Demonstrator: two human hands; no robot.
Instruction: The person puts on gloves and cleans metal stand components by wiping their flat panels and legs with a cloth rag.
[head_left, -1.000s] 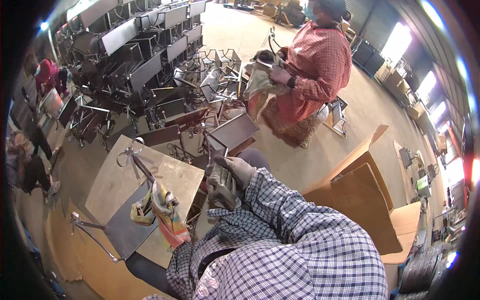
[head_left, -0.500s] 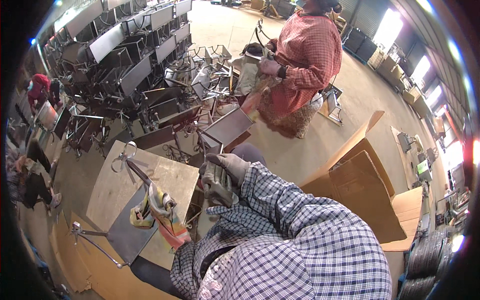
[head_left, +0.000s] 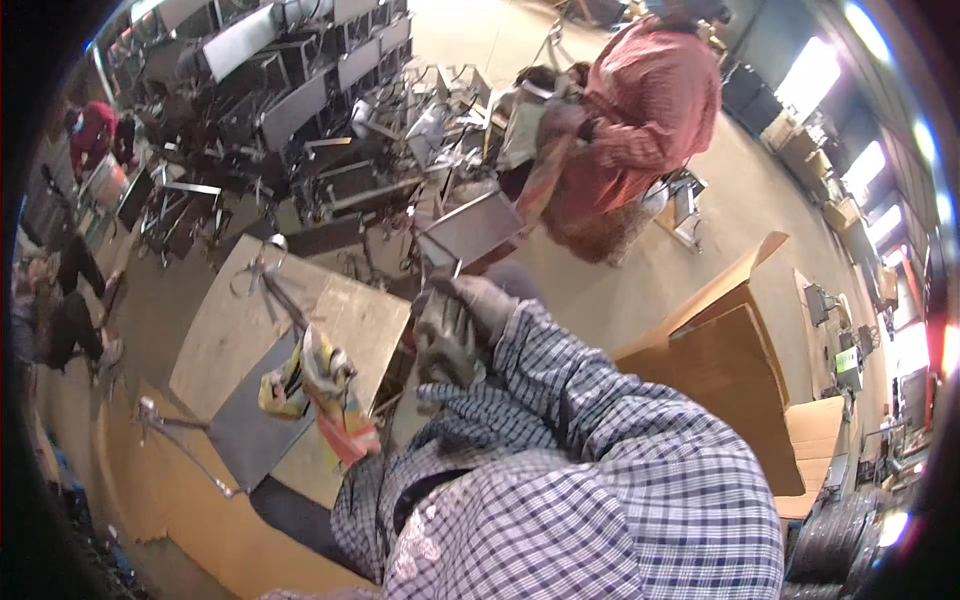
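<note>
My left hand [head_left: 443, 345], in a dark grey work glove, is held in front of my chest with its fingers bent. Pressed against its upper side is my right hand [head_left: 486, 306], gloved in the same grey, its fingers closed. Whatever they hold, if anything, is hidden between them and blurred. To their left a grey metal panel [head_left: 255, 425] with rod legs lies tilted on a pale wooden board [head_left: 345, 305]. On the panel rests a crumpled multicoloured cloth [head_left: 325, 370]. Just beyond my hands is another grey metal panel [head_left: 475, 230].
Stacked metal frames and panels [head_left: 300, 110] fill the far left. A co-worker in a red checked top [head_left: 650, 100] sits ahead, handling a pale item. An open cardboard box [head_left: 715, 375] stands at my right. Flattened cardboard [head_left: 220, 535] lies at the lower left. Two more people are at the left edge.
The view has shifted, so the surroundings sit further right and slightly higher. My hands stay together, with little change in their grip. The co-worker leans over more.
</note>
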